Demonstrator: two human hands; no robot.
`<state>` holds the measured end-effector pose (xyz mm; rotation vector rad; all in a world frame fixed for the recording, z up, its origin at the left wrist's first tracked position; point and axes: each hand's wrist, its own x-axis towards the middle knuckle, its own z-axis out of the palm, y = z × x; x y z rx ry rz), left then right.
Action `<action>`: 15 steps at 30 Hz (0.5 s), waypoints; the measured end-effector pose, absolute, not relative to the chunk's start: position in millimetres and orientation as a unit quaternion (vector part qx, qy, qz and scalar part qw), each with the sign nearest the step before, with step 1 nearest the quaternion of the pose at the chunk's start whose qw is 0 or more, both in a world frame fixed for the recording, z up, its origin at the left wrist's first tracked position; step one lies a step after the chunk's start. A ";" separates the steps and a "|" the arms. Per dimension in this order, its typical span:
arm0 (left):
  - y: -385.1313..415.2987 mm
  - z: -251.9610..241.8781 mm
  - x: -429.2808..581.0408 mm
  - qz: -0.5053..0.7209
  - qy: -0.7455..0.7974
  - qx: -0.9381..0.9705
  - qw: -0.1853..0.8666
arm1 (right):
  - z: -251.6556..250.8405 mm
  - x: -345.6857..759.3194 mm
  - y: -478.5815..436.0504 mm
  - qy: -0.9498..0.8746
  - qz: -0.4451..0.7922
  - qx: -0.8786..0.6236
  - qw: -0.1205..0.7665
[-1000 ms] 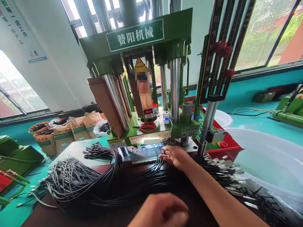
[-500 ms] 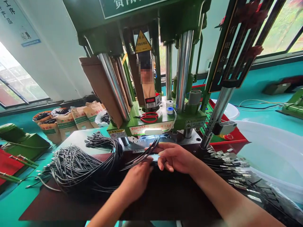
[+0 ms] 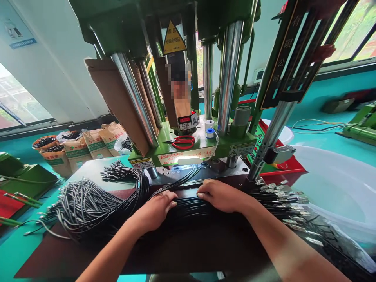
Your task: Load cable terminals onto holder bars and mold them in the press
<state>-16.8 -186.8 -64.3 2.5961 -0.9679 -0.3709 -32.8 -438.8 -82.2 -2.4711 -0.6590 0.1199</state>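
Observation:
A thick bundle of black cables [image 3: 188, 206] lies across a dark brown mat [image 3: 194, 250] in front of a green press machine [image 3: 188, 150]. My left hand [image 3: 154, 211] rests palm down on the bundle, fingers curled over it. My right hand [image 3: 223, 196] lies on the same bundle just to the right, fingers pressed on the cables. A few cables [image 3: 179, 180] run from my hands up onto the machine's metal mould plate [image 3: 205, 172]. The cables' bare grey ends [image 3: 79, 199] fan out at the left; their metal plugs [image 3: 290, 207] spread at the right.
Red-handled scissors [image 3: 183, 141] and tape rolls [image 3: 209, 133] sit on the machine's green base. A large white plastic tub [image 3: 331, 188] stands at the right. Paper sacks [image 3: 88, 147] line the left wall under a window. Green tooling [image 3: 17, 176] sits at far left.
My left hand came up from the near edge and settled on the cable bundle. My right hand drew back from the mould plate onto the bundle. The view moved closer to the machine.

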 end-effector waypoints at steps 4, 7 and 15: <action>-183.1 -54.1 -7.2 -0.140 -0.325 0.914 0.200 | -79.5 -32.7 -438.9 -0.248 0.038 -0.923 0.290; -179.0 -47.2 -0.3 -0.157 -0.308 0.908 0.238 | -76.4 -33.6 -441.6 -0.249 0.035 -0.912 0.324; -179.9 -50.7 4.9 -0.187 -0.263 0.892 0.316 | -80.1 -34.8 -440.3 -0.205 0.050 -0.911 0.354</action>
